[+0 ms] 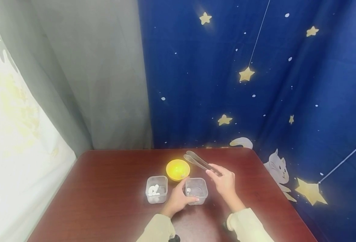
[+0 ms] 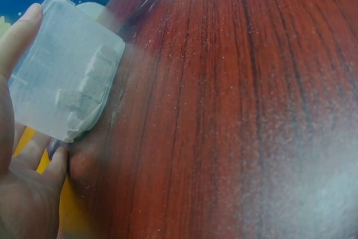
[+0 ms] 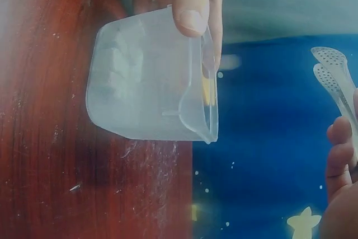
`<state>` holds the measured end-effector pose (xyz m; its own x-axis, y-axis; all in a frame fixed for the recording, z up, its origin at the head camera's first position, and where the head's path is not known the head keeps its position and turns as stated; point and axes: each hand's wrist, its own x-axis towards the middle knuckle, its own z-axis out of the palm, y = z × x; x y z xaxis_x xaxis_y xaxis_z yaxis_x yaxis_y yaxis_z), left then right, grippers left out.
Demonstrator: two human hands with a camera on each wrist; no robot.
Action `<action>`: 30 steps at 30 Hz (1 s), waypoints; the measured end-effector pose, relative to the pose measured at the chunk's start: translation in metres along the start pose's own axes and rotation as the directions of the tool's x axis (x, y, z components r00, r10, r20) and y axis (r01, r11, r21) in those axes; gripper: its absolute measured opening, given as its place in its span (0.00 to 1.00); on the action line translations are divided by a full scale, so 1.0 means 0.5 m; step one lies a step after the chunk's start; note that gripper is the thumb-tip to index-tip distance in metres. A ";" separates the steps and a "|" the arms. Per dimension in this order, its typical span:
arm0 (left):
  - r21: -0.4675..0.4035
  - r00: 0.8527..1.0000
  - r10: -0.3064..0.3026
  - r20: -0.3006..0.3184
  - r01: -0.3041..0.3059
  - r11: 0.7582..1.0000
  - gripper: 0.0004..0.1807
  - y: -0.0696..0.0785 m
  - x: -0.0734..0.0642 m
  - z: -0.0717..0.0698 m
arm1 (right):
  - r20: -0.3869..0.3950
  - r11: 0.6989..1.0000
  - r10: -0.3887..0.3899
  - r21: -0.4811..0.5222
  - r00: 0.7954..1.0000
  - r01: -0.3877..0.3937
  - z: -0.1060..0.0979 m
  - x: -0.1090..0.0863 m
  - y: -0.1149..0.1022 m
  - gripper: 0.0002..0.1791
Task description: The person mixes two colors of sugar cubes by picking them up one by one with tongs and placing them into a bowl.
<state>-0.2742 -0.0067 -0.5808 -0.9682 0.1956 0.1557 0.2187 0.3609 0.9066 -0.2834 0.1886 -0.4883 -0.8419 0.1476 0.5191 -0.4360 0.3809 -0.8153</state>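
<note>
My left hand grips a clear plastic container by its sides, thumb at the near wall and fingers at the far left. White chunks lie at the bottom of this container, seen through its wall in the left wrist view. With my right hand I hold metal tongs, whose perforated tips stand slightly apart with nothing between them. The tongs point up and left, behind the container. Just beyond my left fingertips is a yellow bowl, with a small pale spot near its front edge.
Left of my left hand, a second clear container holds several white pieces. All stand on a reddish-brown wooden table. Behind it hang a grey curtain and a blue star-patterned curtain.
</note>
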 end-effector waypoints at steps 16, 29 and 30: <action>-0.024 1.000 0.005 -0.008 -0.005 1.000 0.53 0.000 0.001 0.005 | 0.136 0.993 0.075 -0.098 0.988 -0.062 -0.046 -0.004 0.031 0.18; -0.012 1.000 -0.016 -0.003 0.016 1.000 0.55 0.003 0.002 0.000 | 0.297 0.981 0.154 -0.163 0.942 -0.109 -0.071 -0.002 0.034 0.16; -0.010 1.000 -0.014 -0.003 0.014 1.000 0.55 0.003 0.003 0.000 | 0.309 0.978 0.168 -0.171 0.936 -0.120 -0.072 -0.002 0.034 0.16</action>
<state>-0.2751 -0.0059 -0.5792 -0.9715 0.1882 0.1443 0.2042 0.3544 0.9125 -0.2784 0.2280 -0.4935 -0.9597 -0.0797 0.2695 -0.2715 0.5107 -0.8157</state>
